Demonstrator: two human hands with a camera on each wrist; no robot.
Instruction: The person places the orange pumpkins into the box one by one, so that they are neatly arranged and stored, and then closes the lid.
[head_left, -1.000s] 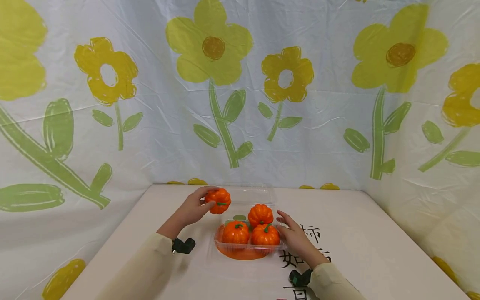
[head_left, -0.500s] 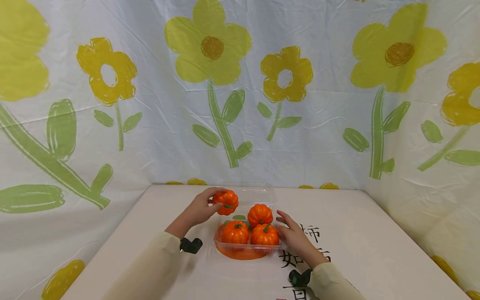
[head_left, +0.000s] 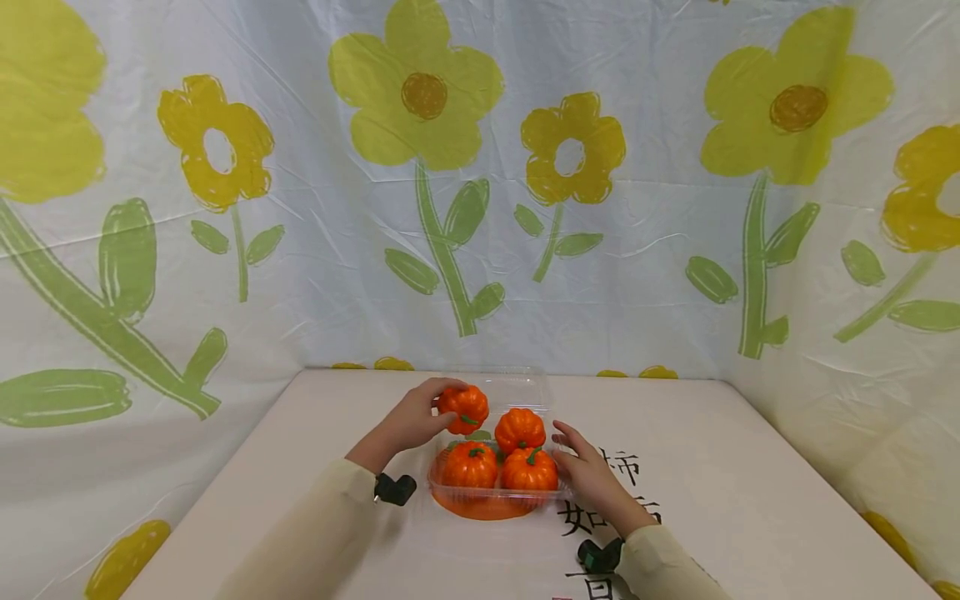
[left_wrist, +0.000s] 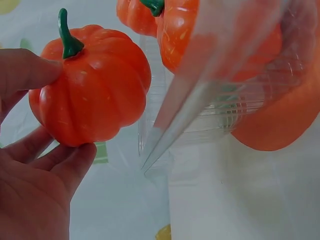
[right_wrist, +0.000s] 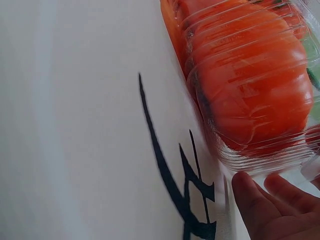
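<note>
In the head view my left hand (head_left: 411,417) holds a small orange toy pumpkin (head_left: 467,407) with a green stem, above the back left of a clear plastic box (head_left: 495,493). The left wrist view shows the thumb by the stem of the held pumpkin (left_wrist: 95,85) and fingers beneath it. Three similar pumpkins sit in the box: front left (head_left: 469,467), front right (head_left: 530,472) and back right (head_left: 520,428). My right hand (head_left: 596,482) rests at the box's right side, fingers loosely extended. In the right wrist view its fingertips (right_wrist: 243,181) touch the box wall.
The box's clear lid (head_left: 510,388) lies folded open behind it. An orange round print and black written characters (head_left: 624,468) mark the pale tabletop (head_left: 720,483). A flowered curtain (head_left: 637,317) hangs around the back and sides.
My left hand has carried its pumpkin rightward and slightly down, closer to the box's back left corner. The right hand and the box have stayed in place.
</note>
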